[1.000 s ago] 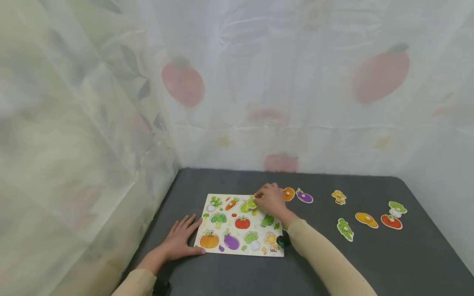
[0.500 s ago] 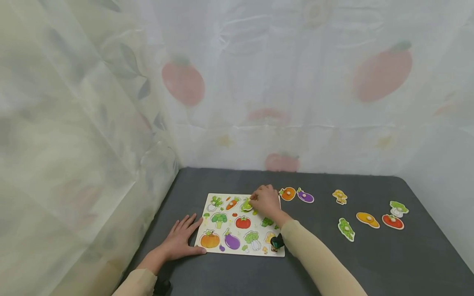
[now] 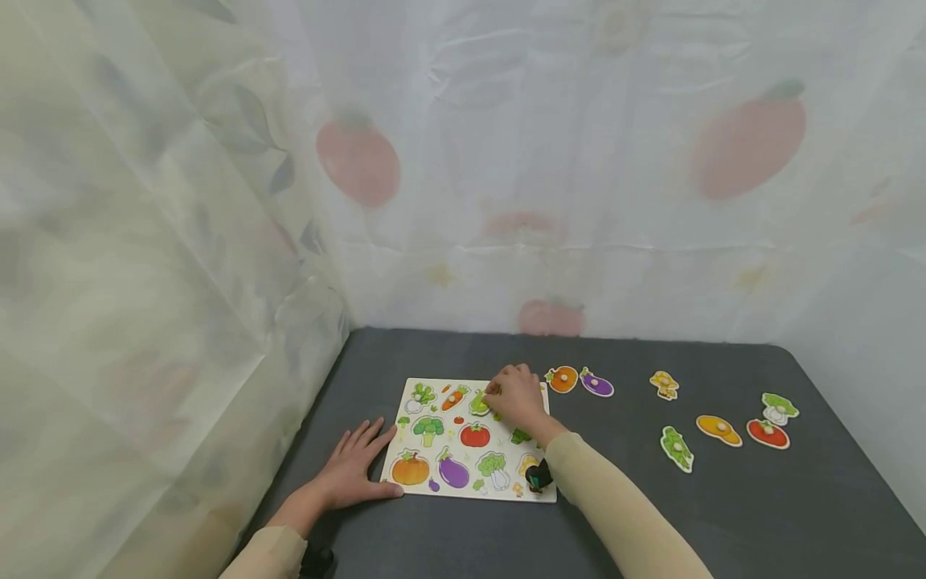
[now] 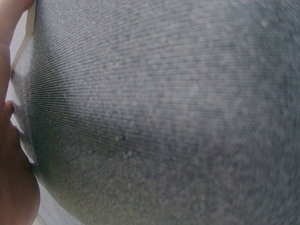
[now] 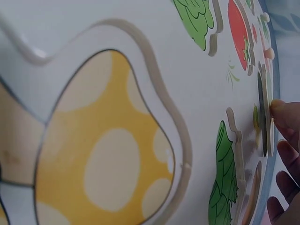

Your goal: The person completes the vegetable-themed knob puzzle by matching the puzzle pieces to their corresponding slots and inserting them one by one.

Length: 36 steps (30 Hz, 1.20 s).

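Green piece [image 3: 479, 404]: on the puzzle board, up in the top row right of the carrot, over or in its cutout; honestly can't tell if it's fully seated
Right hand [image 3: 517, 396]: pinching that piece, fingertips bunched together on it; the right wrist view has a fingertip right on it
Left hand [image 3: 349, 470]: fingers spread, down at the board's left side, thumb along the near-left corner
Puzzle board [image 3: 452, 441]: flat on the dark table [image 3: 615, 515], basically a tray of veggie-shaped cutouts
Cutouts with the printed bottom showing: mushroom [image 5: 112, 150], tomato [image 5: 239, 37] and the dark leafy one [image 5: 222, 183]
Cutouts with something in them: two little knobs poke up toward the far side in the right wrist view, so pieces are in there
Loose pieces near the board: orange pumpkin piece [image 3: 563, 379], purple eggplant piece [image 3: 597, 383] just beside it
Loose pieces further right: mushroom piece [image 3: 664, 385], leafy green piece [image 3: 678, 449], yellow piece [image 3: 719, 430], plus tomato piece [image 3: 768, 435] right up against the bok choy piece [image 3: 780, 408]
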Tool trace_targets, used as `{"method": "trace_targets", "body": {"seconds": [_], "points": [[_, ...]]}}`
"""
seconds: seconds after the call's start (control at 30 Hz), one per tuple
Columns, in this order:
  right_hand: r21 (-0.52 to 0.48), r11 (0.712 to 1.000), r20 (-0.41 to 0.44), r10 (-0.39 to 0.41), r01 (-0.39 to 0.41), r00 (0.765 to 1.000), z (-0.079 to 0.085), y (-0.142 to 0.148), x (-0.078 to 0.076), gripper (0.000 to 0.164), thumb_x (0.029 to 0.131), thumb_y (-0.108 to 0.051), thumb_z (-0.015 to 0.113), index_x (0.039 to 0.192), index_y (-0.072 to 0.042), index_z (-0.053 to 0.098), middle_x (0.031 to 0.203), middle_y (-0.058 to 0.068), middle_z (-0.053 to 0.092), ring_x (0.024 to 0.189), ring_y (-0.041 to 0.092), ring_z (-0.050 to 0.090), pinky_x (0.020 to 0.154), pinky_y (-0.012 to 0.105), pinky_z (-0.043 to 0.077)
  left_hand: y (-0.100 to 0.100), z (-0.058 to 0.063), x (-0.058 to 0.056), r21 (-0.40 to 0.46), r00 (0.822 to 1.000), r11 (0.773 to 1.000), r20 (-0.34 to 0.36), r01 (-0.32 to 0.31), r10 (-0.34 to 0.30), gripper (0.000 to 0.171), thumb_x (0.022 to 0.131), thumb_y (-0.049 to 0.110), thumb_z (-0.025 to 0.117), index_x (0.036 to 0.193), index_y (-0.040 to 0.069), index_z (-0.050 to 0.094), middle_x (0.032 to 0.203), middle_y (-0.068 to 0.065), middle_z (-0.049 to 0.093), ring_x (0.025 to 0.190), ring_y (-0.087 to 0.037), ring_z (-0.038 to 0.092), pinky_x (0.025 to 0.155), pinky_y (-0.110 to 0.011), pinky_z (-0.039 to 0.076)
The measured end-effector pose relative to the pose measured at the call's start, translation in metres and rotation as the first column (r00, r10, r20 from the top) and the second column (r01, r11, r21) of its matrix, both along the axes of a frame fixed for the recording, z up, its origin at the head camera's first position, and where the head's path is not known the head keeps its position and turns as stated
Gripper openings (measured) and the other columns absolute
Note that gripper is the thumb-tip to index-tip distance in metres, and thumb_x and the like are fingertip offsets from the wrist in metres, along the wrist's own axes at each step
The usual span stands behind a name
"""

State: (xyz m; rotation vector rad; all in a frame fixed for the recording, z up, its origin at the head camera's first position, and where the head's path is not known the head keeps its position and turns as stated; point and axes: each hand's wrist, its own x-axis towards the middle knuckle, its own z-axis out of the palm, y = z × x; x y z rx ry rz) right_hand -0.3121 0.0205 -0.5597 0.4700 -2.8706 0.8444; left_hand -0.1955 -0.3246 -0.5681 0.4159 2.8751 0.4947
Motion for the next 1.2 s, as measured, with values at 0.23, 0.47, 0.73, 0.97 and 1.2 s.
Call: {"method": "trace_targets", "body": {"seconds": [0.23, 0.47, 0.73, 0.97, 1.2], "points": [[0.007, 1.0, -0.012, 0.006, -0.006, 1.0, -0.0023, 0.0006, -0.0002, 0.013, 0.088, -0.036, 0.08, 0.084, -0.024, 0.079, 0.101, -0.002, 0.063, 0.106, 0.026, 0.051, 0.088, 0.045, 0.041, 0.001, 0.0024, 0.0008, 0.0, 1.0, 1.0, -0.001, 0.001, -0.001, 0.115, 0.073, 0.084, 0.068, 0.163, 0.023, 0.032, 0.168, -0.013, 0.022, 0.154, -0.042, 0.013, 0.12, -0.066, 0.005], [-0.001, 1.0, -0.01, 0.011, -0.011, 1.0, -0.0019, 0.0006, 0.0015, 0.013, 0.088, -0.036, 0.081, 0.085, -0.024, 0.079, 0.1, -0.003, 0.063, 0.106, 0.026, 0.05, 0.087, 0.045, 0.04, 0.0011, 0.0021, 0.0005, -0.007, 1.0, 1.0, -0.004, 0.0, 0.0, 0.115, 0.072, 0.085, 0.068, 0.163, 0.023, 0.032, 0.168, -0.012, 0.023, 0.154, -0.042, 0.013, 0.12, -0.067, 0.006], [0.005, 1.0, -0.018, 0.017, -0.016, 1.0, -0.0028, 0.0006, 0.0024, 0.013, 0.089, -0.037, 0.08, 0.085, -0.024, 0.079, 0.1, -0.003, 0.063, 0.105, 0.025, 0.051, 0.085, 0.043, 0.04, -0.0007, -0.001, -0.0009, -0.01, 1.0, 1.0, -0.004, 0.003, -0.003, 0.116, 0.072, 0.086, 0.067, 0.163, 0.024, 0.032, 0.168, -0.012, 0.022, 0.154, -0.041, 0.013, 0.12, -0.067, 0.007], [-0.007, 1.0, -0.02, 0.02, -0.02, 1.0, -0.0034, 0.0008, 0.0025, 0.013, 0.089, -0.036, 0.081, 0.084, -0.024, 0.079, 0.099, -0.003, 0.063, 0.105, 0.025, 0.05, 0.086, 0.043, 0.04, -0.0007, -0.001, -0.0009, -0.01, 1.0, 1.0, -0.005, 0.004, -0.004, 0.116, 0.072, 0.086, 0.067, 0.163, 0.023, 0.032, 0.168, -0.012, 0.022, 0.154, -0.041, 0.013, 0.12, -0.067, 0.006], [-0.011, 1.0, -0.021, 0.024, -0.024, 0.999, -0.0041, 0.0, 0.0031, 0.013, 0.089, -0.035, 0.081, 0.086, -0.023, 0.079, 0.099, -0.003, 0.063, 0.106, 0.026, 0.05, 0.089, 0.045, 0.041, 0.0002, -0.0006, -0.0003, -0.011, 1.0, 1.0, 0.0, -0.001, 0.001, 0.116, 0.072, 0.085, 0.068, 0.163, 0.023, 0.032, 0.168, -0.012, 0.022, 0.154, -0.041, 0.013, 0.12, -0.066, 0.006]]}}
